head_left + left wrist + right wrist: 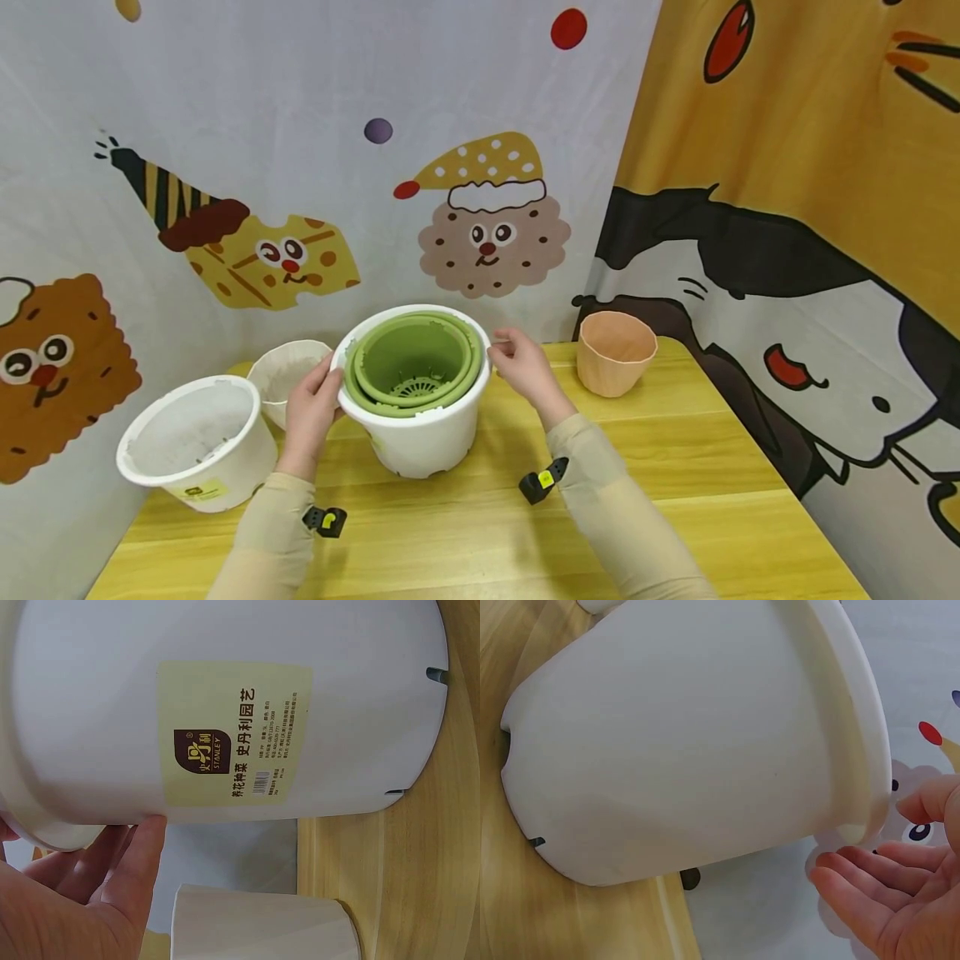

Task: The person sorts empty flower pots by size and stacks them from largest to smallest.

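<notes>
A large white flowerpot [427, 442] stands on the table in the middle of the head view. Two green flowerpots [412, 354] sit nested inside it, the inner one with a slotted base. My left hand [311, 412] grips the white pot's rim on the left side, fingers under the lip in the left wrist view. That view also shows the pot's label [236, 735]. My right hand [522, 371] is beside the right part of the rim. In the right wrist view its thumb and fingers [855, 892] are spread apart, close by the lip.
Another white flowerpot [238, 467] stands at the left, its opening tipped toward me. Behind it is a smaller cream pot [262, 375]. A peach-coloured pot [615, 367] stands at the back right of the wooden table [675, 500]. A printed curtain [300, 100] hangs behind.
</notes>
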Tool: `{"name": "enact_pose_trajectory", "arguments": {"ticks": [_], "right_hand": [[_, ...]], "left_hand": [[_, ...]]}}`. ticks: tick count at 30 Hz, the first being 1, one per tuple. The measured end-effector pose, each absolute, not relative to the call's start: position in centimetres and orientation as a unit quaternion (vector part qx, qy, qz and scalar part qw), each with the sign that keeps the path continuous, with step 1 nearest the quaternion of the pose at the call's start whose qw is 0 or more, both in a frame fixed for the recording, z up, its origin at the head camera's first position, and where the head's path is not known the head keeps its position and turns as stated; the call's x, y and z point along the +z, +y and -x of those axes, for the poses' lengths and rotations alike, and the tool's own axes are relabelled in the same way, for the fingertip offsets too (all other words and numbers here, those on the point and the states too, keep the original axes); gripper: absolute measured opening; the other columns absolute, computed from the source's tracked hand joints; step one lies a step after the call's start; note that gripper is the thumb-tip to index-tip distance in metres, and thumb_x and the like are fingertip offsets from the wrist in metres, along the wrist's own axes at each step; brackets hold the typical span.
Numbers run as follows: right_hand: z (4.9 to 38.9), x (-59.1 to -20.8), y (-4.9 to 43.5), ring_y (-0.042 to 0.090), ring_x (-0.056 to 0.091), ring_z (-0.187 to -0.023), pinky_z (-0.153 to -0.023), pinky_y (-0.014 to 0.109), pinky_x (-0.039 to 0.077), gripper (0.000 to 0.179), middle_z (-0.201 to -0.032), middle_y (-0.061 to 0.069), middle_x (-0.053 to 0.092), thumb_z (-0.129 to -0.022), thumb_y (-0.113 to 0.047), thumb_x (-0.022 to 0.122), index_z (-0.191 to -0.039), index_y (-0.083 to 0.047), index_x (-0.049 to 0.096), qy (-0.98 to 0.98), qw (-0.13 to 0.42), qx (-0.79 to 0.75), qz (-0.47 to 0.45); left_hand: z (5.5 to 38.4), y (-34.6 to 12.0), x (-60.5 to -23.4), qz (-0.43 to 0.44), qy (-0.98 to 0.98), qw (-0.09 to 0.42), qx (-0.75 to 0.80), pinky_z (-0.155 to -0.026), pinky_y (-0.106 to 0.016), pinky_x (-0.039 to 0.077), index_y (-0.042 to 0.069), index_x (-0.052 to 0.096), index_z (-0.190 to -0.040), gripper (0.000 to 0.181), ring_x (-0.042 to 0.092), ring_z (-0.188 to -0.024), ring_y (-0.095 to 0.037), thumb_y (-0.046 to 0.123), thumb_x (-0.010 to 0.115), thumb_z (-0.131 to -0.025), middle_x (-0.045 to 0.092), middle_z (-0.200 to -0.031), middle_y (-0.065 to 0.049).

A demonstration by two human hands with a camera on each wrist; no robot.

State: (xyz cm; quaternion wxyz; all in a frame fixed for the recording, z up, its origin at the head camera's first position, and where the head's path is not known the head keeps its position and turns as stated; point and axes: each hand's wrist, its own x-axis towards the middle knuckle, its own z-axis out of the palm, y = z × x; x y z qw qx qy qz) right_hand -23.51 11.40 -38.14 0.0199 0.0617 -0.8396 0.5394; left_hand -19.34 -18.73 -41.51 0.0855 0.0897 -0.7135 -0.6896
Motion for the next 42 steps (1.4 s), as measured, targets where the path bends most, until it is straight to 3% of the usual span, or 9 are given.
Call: {"name": "enact_pose_trajectory", "arguments": {"ticks": [16, 27, 42], "right_hand": [[23.57, -39.01, 11.34, 0.034, 0.061, -0.11, -0.082, 0.037, 0.059, 0.038, -0.121, 0.025, 0.062, -0.099, -0.007, 0.057, -0.134, 0.006, 0.052, -0.791, -0.003, 0.609, -0.064], [23.63, -39.05, 11.23, 0.037, 0.061, -0.113, -0.084, 0.041, 0.058, 0.044, -0.126, 0.028, 0.06, -0.101, -0.009, 0.055, -0.141, 0.006, 0.046, -0.746, -0.054, 0.662, -0.033], [23.44, -38.52, 10.6, 0.037, 0.062, -0.111, -0.082, 0.041, 0.059, 0.049, -0.13, 0.027, 0.057, -0.099, -0.012, 0.057, -0.143, 0.005, 0.044, -0.738, -0.078, 0.67, 0.005]], "left_hand": [[19.44, -18.63, -41.49, -0.092, -0.717, 0.082, -0.686, -0.071, -0.017, 0.056, 0.015, 0.044, -0.151, 0.05, 0.06, -0.086, 0.004, 0.029, 0.049, -0.103, 0.044, -0.15, -0.01], [19.57, -18.61, -41.59, -0.084, -0.714, 0.081, -0.69, -0.07, -0.017, 0.056, 0.015, 0.043, -0.151, 0.05, 0.06, -0.086, 0.004, 0.029, 0.049, -0.103, 0.045, -0.149, -0.01], [19.39, -18.82, -41.65, -0.082, -0.713, 0.087, -0.691, -0.07, -0.016, 0.056, 0.014, 0.043, -0.151, 0.05, 0.06, -0.084, 0.004, 0.029, 0.05, -0.103, 0.044, -0.15, -0.012]]}}
